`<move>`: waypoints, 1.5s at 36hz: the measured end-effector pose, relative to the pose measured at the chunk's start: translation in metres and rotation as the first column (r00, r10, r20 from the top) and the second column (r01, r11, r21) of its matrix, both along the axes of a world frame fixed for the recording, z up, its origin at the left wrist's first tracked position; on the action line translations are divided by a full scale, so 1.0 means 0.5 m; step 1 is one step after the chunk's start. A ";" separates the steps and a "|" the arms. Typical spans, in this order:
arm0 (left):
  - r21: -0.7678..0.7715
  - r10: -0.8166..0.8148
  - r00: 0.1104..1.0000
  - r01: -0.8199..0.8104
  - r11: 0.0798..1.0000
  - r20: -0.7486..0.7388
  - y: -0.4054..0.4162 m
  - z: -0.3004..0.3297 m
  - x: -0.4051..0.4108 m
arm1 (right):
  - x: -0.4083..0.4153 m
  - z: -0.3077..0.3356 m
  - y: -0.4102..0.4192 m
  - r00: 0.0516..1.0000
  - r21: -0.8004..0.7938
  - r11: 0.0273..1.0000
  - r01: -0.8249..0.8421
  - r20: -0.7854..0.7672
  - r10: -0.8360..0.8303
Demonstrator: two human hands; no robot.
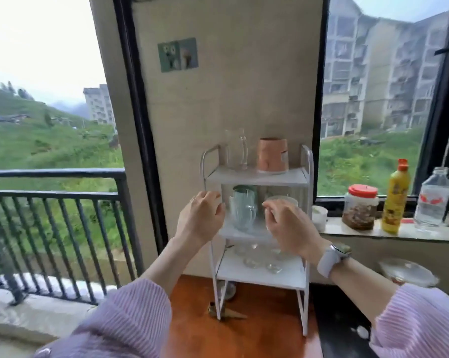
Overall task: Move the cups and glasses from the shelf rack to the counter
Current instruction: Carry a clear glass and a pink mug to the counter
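Note:
A white three-tier shelf rack (306, 177) stands on a brown wooden counter (257, 339). Its top tier holds a clear glass mug (235, 149) and an orange cup (272, 155). On the middle tier stands a greenish glass mug (243, 210), with a clear glass (283, 199) to its right. Several small glasses (259, 262) lie on the bottom tier. My left hand (201, 218) hovers at the rack's left post, fingers curled and apart, holding nothing. My right hand (288, 226) is in front of the clear glass, fingers loosely curled; whether it touches the glass is unclear.
On the right a stone window ledge (425, 232) carries a red-lidded jar (360, 208), a yellow bottle (396, 197), a clear water bottle (432, 200) and a small white cup (319, 217). A lidded bowl (406, 272) sits below. A black railing (53, 197) is at left.

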State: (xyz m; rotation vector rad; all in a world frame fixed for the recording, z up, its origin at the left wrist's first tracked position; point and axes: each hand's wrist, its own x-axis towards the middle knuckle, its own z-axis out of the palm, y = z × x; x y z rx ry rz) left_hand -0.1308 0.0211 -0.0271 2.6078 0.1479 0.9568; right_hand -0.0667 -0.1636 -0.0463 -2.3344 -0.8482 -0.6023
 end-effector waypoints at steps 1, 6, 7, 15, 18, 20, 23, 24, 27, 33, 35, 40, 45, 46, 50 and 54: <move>-0.014 -0.021 1.000 0.022 1.000 0.022 0.006 0.015 0.026 | 0.019 0.015 0.005 1.000 0.026 1.000 0.017 0.019 -0.018; -0.083 -0.112 0.985 0.123 0.989 0.135 0.029 0.107 0.235 | 0.186 0.117 0.043 0.995 0.162 0.984 0.077 0.044 -0.085; -0.103 -0.109 0.986 0.122 0.987 0.127 0.030 0.114 0.246 | 0.200 0.127 0.047 0.997 0.202 0.976 0.079 0.007 -0.083; -0.229 -0.150 0.983 0.170 0.958 0.102 0.030 0.105 0.349 | 0.287 0.137 0.097 0.948 0.398 0.900 0.179 -0.315 -0.049; -0.423 -0.143 0.970 0.216 0.880 0.197 0.025 0.127 0.413 | 0.345 0.152 0.118 0.920 0.468 0.859 0.207 -0.392 -0.008; -0.534 -0.181 0.957 0.277 0.799 0.225 0.022 0.138 0.440 | 0.363 0.160 0.126 0.906 0.488 0.850 0.196 -0.422 0.034; -0.676 -0.264 0.928 0.373 0.636 0.264 0.018 0.140 0.460 | 0.370 0.160 0.136 0.825 0.640 0.762 0.102 -0.482 0.294; -0.703 -0.276 0.922 0.387 0.596 0.273 0.019 0.141 0.465 | 0.370 0.163 0.138 0.792 0.676 0.731 0.089 -0.494 0.360; -0.735 -0.289 0.911 0.409 0.541 0.294 0.017 0.143 0.478 | 0.370 0.169 0.143 0.722 0.718 0.692 0.077 -0.518 0.458; -0.647 -0.284 0.911 0.411 0.642 0.297 0.031 0.135 0.470 | 0.367 0.174 0.140 0.694 0.732 0.677 0.073 -0.525 0.493; -0.644 -0.285 0.904 0.428 0.634 0.320 0.044 0.131 0.456 | 0.364 0.174 0.136 0.678 0.765 0.636 0.099 -0.520 0.520; -0.632 -0.392 0.843 0.537 0.558 0.369 0.060 0.125 0.404 | 0.349 0.167 0.107 0.755 0.712 0.679 0.181 -0.543 0.367; -0.636 -0.455 0.808 0.580 0.508 0.374 0.058 0.127 0.354 | 0.346 0.167 0.074 0.815 0.631 0.725 0.274 -0.554 0.174; -0.645 -0.459 0.807 0.580 0.496 0.372 0.058 0.128 0.344 | 0.345 0.169 0.070 0.816 0.615 0.735 0.285 -0.558 0.151; -0.610 -0.393 0.826 0.564 0.556 0.404 0.046 0.133 0.304 | 0.321 0.171 0.067 0.851 0.535 0.804 0.260 -0.520 0.071; -0.464 -0.311 0.826 0.531 0.709 0.470 0.028 0.123 0.251 | 0.278 0.152 0.066 0.925 0.465 0.845 0.262 -0.370 -0.084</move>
